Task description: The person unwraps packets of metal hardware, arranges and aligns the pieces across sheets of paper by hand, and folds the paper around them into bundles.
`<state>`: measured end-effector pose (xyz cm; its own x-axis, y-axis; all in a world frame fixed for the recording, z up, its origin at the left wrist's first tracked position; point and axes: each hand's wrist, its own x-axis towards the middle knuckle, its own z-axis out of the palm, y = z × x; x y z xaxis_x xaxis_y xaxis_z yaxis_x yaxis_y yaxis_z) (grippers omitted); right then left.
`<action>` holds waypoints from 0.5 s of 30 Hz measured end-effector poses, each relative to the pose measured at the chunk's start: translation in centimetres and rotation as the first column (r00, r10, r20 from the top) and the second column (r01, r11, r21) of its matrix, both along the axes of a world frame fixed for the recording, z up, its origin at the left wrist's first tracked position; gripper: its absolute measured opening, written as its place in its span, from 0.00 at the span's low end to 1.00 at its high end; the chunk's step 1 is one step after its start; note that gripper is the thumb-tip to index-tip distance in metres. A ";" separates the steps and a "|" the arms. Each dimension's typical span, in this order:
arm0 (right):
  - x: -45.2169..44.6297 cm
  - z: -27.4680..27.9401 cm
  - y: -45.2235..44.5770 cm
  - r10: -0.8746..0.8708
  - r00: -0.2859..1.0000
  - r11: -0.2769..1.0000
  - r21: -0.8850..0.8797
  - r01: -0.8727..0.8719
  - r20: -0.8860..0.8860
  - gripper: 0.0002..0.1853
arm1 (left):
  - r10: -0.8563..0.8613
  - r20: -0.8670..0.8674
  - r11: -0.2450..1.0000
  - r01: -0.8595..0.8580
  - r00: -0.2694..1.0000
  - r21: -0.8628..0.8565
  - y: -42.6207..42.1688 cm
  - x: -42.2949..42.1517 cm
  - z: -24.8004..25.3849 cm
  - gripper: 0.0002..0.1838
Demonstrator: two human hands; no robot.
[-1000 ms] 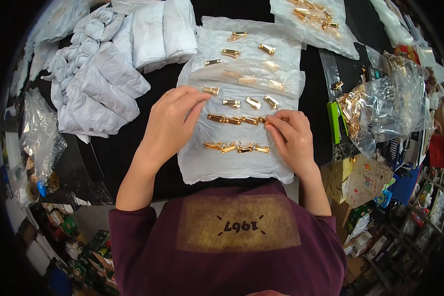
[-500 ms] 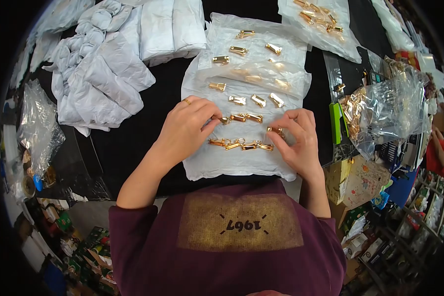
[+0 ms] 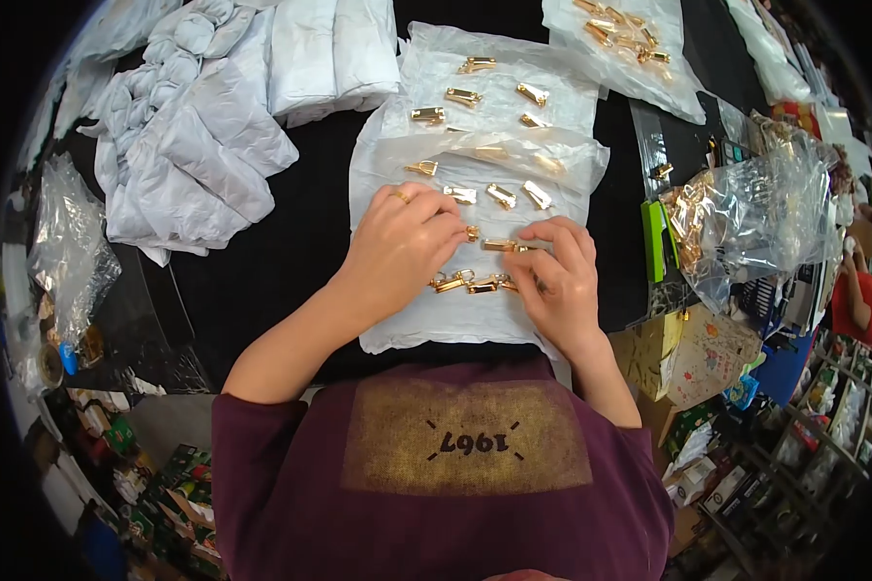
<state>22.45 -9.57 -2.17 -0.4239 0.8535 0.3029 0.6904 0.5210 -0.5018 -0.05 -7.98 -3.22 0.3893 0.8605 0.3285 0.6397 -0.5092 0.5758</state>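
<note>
Small gold metal clasps lie in rows on a sheet of white tissue paper (image 3: pixel 388 324). My left hand (image 3: pixel 402 242) is closed, thumb and fingers pinched at a gold clasp (image 3: pixel 472 233) whose end shows past the fingertips. Just to its right, my right hand (image 3: pixel 560 281) pinches another gold clasp (image 3: pixel 521 249), touching the right end of a gold clasp (image 3: pixel 497 245) in the same row. Below both hands runs a nearer row of clasps (image 3: pixel 482 288), its ends partly covered by my fingers. Farther up lie several more clasps, including a gold clasp (image 3: pixel 501 196).
A folded flap of tissue (image 3: pixel 552 153) covers some clasps. White wrapped bundles (image 3: pixel 203 174) lie at left. Another tissue sheet with clasps (image 3: pixel 630 34) is at the upper right. A green stapler-like object (image 3: pixel 655 242) and a clear plastic bag (image 3: pixel 775 218) are at right. A person in red (image 3: pixel 860 305) is at far right.
My left hand has moved right along the middle row and now covers its left part. My right hand has shifted left with its clasp to the row's right end.
</note>
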 end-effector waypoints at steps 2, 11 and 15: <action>0.7 0.4 -0.6 -0.027 0.999 0.999 -0.030 0.027 -0.020 0.11 | -0.012 -0.008 1.000 0.012 1.000 -0.007 -0.4 -0.1 -0.1 0.05; 2.4 0.5 -3.1 -0.048 0.999 0.971 -0.233 0.047 0.001 0.11 | -0.062 0.005 0.995 0.062 0.998 -0.073 -1.2 -1.5 2.3 0.07; 2.7 0.3 -3.5 -0.014 1.000 0.978 -0.207 0.011 -0.016 0.11 | 0.121 -0.037 0.985 -0.125 0.992 -0.118 -2.5 -2.8 2.7 0.07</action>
